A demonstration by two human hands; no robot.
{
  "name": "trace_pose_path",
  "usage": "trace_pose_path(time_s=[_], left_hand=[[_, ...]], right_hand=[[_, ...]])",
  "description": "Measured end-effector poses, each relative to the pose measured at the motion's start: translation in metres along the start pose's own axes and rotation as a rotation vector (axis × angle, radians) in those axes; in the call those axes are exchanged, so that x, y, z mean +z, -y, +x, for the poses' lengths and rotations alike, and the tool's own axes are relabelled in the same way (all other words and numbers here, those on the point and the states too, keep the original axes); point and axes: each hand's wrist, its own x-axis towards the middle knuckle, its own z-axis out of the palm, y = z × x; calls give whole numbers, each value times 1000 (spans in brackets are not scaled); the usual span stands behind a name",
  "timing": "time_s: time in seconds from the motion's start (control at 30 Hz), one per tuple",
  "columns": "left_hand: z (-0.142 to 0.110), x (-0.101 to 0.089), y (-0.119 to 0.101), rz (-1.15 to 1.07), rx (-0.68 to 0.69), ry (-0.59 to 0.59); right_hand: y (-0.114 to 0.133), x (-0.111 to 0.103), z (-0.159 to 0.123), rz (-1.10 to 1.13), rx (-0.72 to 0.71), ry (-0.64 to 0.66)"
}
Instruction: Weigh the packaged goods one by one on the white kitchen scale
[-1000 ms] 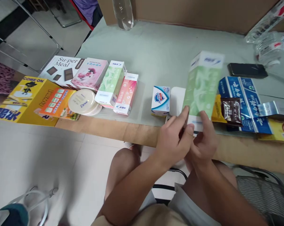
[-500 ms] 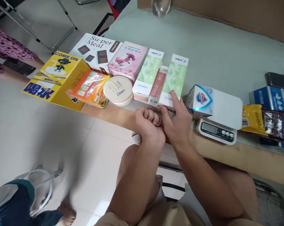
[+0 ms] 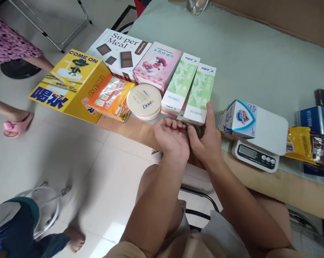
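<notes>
Two green-and-white toothpaste boxes stand side by side, the left toothpaste box (image 3: 181, 84) and the right toothpaste box (image 3: 200, 91). My right hand (image 3: 207, 141) is at the near end of the right box, its index finger along the right side and its thumb apart, below the front end. My left hand (image 3: 174, 138) lies palm up at the table edge, fingers loosely curled by the boxes' near ends, with nothing in the palm. Left of the boxes are a round Dove tub (image 3: 144, 101) and a pink box (image 3: 158, 66).
Farther left are an orange packet (image 3: 110, 96), a white Su-per Meal box (image 3: 119, 50) and a yellow box (image 3: 70, 82). Rightward, a Safeguard soap box (image 3: 241, 118) rests on a white scale (image 3: 271, 132), beside a yellow packet (image 3: 299, 145). Other people's legs show at left.
The right toothpaste box has moved closer to the left one, hiding most of the red box between them. My right index finger went from its top to its side. My left fist has loosened.
</notes>
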Motion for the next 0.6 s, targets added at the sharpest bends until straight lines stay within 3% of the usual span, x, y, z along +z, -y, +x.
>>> trace_pose_path(time_s=[0.27, 0.43, 0.53, 0.6], left_hand=[[-1, 4, 6, -9, 85, -27], [-2, 4, 7, 68, 168, 20], [-15, 1, 9, 186, 364, 174], [-30, 1, 15, 296, 472, 327]], right_hand=[[-5, -9, 0, 98, -2, 115], [-11, -46, -29, 222, -171, 73], [-20, -82, -41, 319, -284, -56], [-29, -106, -43, 376, -353, -260]])
